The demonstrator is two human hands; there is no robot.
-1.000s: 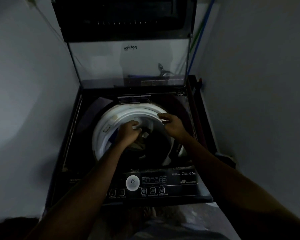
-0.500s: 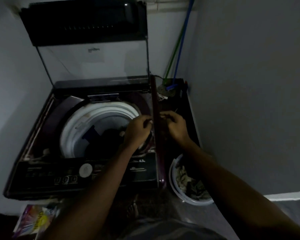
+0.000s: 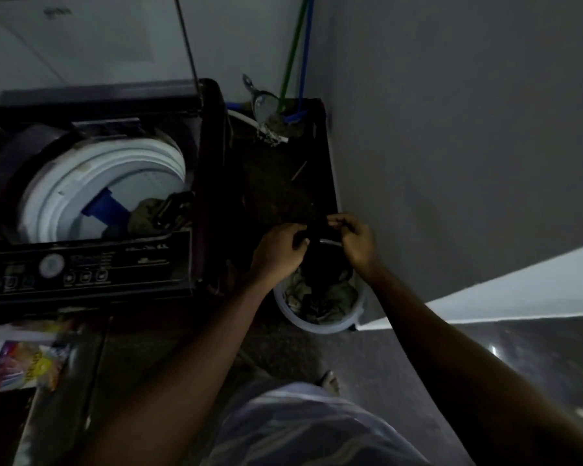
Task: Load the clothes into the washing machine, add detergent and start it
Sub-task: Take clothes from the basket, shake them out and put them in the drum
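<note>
**Transfer Garment from Bucket to Drum**

Your left hand [image 3: 280,250] and right hand [image 3: 354,242] each pinch the top of a dark garment [image 3: 318,230]. It hangs lengthwise down into the bucket [image 3: 317,326] on the floor. The open drum [image 3: 115,163] lies to your left, nearer the left hand; carry the garment that way.

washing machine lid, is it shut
No, the lid stands raised and the white drum lies open with clothes inside.

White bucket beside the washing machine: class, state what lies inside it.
Crumpled greyish clothes lie in the bucket; the left hand and right hand pinch a dark garment hanging into it. The pile hides the bottom.
</note>
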